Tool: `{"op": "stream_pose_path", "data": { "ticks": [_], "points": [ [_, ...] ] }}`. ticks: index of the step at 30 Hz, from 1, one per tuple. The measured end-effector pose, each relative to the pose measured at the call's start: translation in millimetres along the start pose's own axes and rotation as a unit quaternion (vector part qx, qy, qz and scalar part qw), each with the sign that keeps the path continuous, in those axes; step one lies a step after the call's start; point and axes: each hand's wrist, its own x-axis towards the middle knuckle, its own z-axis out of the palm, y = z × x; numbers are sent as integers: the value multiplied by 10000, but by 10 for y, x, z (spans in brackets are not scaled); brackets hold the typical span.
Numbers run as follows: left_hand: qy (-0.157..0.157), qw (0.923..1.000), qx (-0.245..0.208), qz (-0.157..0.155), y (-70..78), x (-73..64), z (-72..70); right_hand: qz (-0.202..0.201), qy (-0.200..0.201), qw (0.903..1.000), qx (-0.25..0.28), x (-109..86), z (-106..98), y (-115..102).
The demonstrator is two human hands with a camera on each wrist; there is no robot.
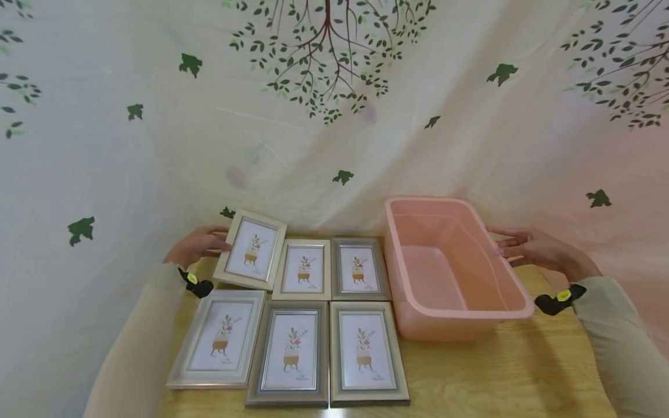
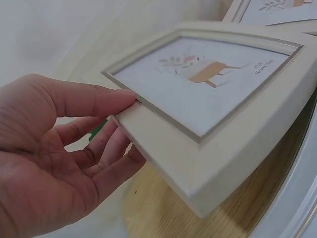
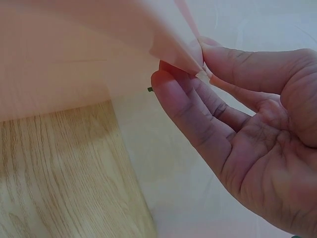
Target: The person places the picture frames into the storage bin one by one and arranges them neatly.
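Observation:
My left hand (image 1: 198, 244) pinches the left edge of a cream picture frame (image 1: 253, 249), thumb on the front and fingers beneath. That frame is tilted, its near corner raised off the wooden table in the left wrist view, and its print shows a potted plant on legs. On the other side, my right hand (image 1: 543, 251) holds the right rim of a pink plastic basin (image 1: 444, 328). In the right wrist view the thumb (image 3: 242, 67) lies on one side of the rim and the fingers curl under it. The basin's inside shows no objects.
Several more frames lie face up in two rows: a cream one (image 1: 276, 273), a grey one (image 1: 387, 278), a white one (image 1: 180, 371), a pewter one (image 1: 256, 389) and a cream-green one (image 1: 399, 377). Behind the wooden table (image 1: 470, 383) hangs a leaf-printed cloth (image 1: 292, 168).

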Motion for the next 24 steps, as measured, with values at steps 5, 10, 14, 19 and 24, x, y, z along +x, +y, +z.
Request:
{"op": "stream_pose_path", "data": {
  "ticks": [5,10,14,19,24],
  "points": [
    [-1,9996,66,291,30,-25,-6,-58,-63,9999,-84,-3,-15,13],
    [106,9989,206,418,95,-63,-12,-144,-77,9998,-130,1,-11,32],
    [178,9986,231,438,173,-133,3,-80,-62,9999,-42,-4,-4,37],
    [386,9974,231,567,203,-213,43,-106,-37,9999,-69,-13,10,44],
    [604,9947,229,801,220,-273,73,-50,20,9999,-122,1,0,38]
  ]
}}
